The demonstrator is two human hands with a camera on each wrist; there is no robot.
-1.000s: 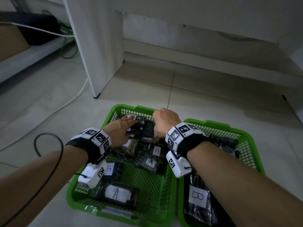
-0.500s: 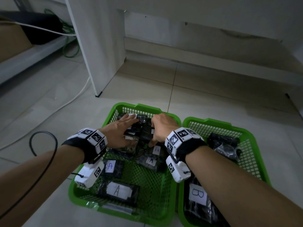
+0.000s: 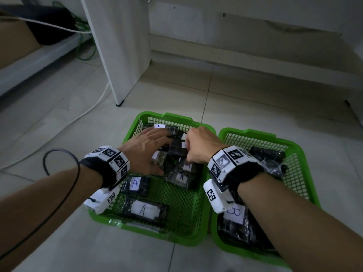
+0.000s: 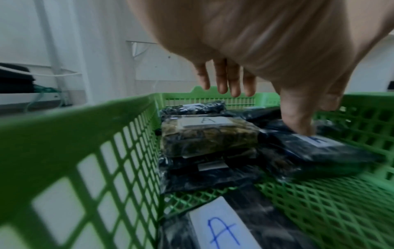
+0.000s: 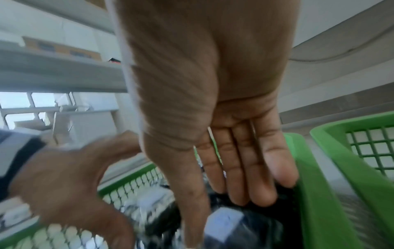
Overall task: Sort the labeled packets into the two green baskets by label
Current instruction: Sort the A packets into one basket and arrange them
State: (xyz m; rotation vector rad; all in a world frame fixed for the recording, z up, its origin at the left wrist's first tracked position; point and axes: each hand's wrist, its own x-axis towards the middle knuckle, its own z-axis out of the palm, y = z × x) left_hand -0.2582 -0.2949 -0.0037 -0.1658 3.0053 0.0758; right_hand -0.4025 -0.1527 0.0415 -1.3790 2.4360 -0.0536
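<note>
Floor: pale tiles (image 3: 255,99) with a white cabinet panel (image 3: 121,46) standing at the far left and a white cable (image 3: 86,110) trailing across the tiles beside it.
Left basket (image 3: 193,239): green plastic mesh, on the floor, touching or just beside the right basket (image 3: 294,146).
Packets marked A: dark packets with white labels, all inside the left basket; one packet (image 3: 144,210) lies at the near edge, a smaller one (image 3: 135,184) just beyond it toward the near-left corner, another (image 3: 181,178) near the right wall, and a heap fills the far half.
Packets marked B: a dark packet (image 3: 234,213) with a B label lies at the near-left corner of the right basket, partly under the right forearm; more dark packets (image 3: 269,157) sit at its far side, labels not readable.
Left hand (image 3: 146,149): palm down over the heap at the far-left of the left basket, fingers (image 4: 224,79) straight and slightly spread; the thumb (image 4: 298,121) presses on a labeled packet (image 4: 319,151).
Right hand (image 3: 201,146): over the heap by the far-right wall of the left basket; fingers (image 5: 245,168) straight and together, tips against a dark packet (image 5: 245,224), thumb (image 5: 192,193) down along its other side.
Black cable (image 3: 64,193): loops from the left forearm over the floor.
</note>
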